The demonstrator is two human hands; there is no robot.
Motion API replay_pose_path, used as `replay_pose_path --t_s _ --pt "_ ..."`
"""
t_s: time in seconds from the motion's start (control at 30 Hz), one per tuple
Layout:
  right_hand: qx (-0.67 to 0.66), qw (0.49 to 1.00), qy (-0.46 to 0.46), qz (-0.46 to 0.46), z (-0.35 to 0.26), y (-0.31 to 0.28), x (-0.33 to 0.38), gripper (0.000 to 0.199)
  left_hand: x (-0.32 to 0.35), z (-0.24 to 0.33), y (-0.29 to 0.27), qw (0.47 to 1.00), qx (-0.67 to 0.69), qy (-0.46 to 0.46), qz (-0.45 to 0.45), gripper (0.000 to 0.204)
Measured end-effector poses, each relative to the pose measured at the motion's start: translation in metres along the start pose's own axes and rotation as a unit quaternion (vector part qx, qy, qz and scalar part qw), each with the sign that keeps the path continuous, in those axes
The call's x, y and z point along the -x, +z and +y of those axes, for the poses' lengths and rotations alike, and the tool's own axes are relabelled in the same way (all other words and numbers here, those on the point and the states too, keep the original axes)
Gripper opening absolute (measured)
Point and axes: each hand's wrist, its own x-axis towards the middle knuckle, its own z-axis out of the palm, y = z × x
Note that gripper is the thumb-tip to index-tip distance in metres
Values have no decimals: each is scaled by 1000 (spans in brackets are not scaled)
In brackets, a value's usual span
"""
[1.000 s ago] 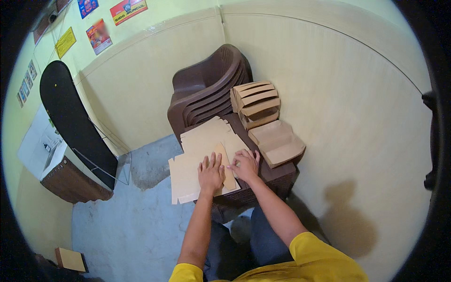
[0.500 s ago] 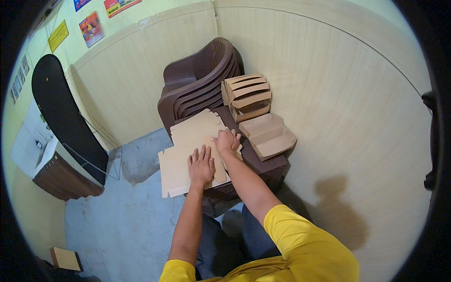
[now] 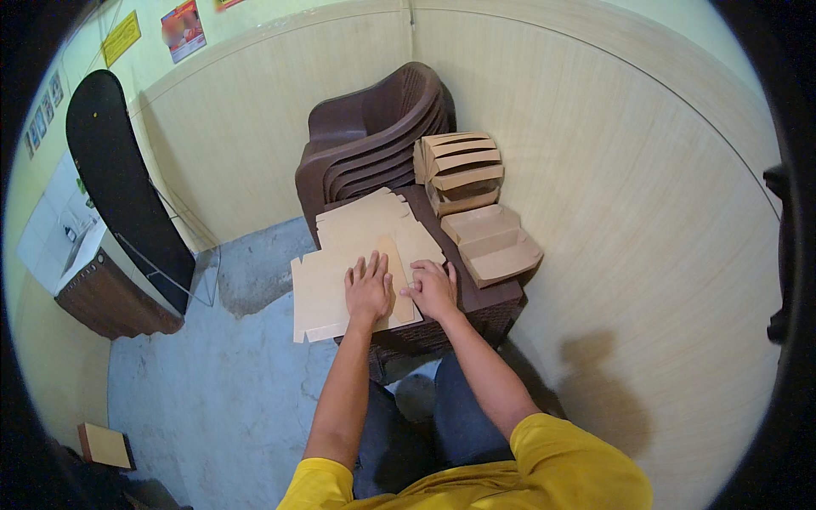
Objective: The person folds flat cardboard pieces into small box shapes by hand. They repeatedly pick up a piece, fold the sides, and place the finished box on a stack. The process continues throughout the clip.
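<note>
A tan cardboard box blank (image 3: 327, 285), notched along its edges, lies spread over a dark brown woven-look table (image 3: 501, 293). My left hand (image 3: 368, 293) rests flat on its middle, fingers stretched and slightly apart. A narrow folded strip of the cardboard runs just right of that hand. At the blank's right side, my right hand (image 3: 433, 291) bends its fingers over the edge, with the thumb pointing left onto the cardboard. Its fingertips are partly hidden.
An open, formed cardboard box (image 3: 491, 242) sits on the table's right side. Behind it is a stack of nested boxes (image 3: 463, 170). Stacked brown plastic chairs (image 3: 365, 136) stand at the far side. A tall black panel (image 3: 123, 187) leans at the left, beside a basin counter (image 3: 110, 289).
My right hand has slid nearer to me and slightly right along the blank's right side. My left hand stays flat on the cardboard. The view has shifted a little.
</note>
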Motion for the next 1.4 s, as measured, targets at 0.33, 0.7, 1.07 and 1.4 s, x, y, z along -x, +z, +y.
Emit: replay_pose_path --t_s 0.33,0.7,1.07,1.4 --pt "114 979 165 -22 -15 31 -114 33 1 -1 -3 1000 -5 12 0 60" --pt "41 998 2 -44 12 25 -57 32 3 5 -5 1000 -5 -21 -10 59" --pt "-17 989 -120 -82 7 -21 29 52 -2 -12 10 991 117 -10 57 60" --pt "-108 992 -48 -32 0 -9 22 56 55 -33 -28 957 236 167 27 84"
